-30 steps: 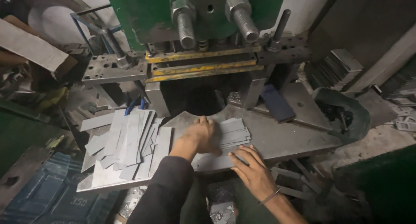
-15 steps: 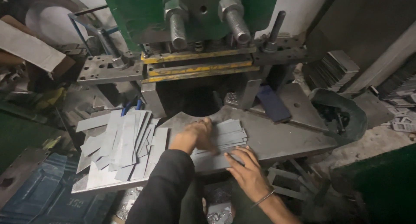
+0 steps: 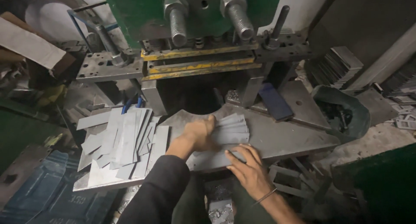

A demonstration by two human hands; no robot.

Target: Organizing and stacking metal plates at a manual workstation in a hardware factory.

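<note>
At frame centre, the left hand point(image 3: 200, 133) lay flat, gripping nothing, on fanned metal strips point(image 3: 232, 128); the right hand point(image 3: 247, 165), fingers spread, touched their near edge on the worktop point(image 3: 281, 137).

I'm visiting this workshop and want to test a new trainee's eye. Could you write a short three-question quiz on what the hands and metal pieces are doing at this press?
1. True or false: the left hand rests flat on the small stack of grey metal strips on the press table.
2. Where does the big loose pile of metal strips lie? A) left of the hands B) right of the hands C) under the yellow-edged die
3. Fill in: the right hand is at the table's ____ edge, below the small stack.

Key
1. True
2. A
3. near (front)
</note>
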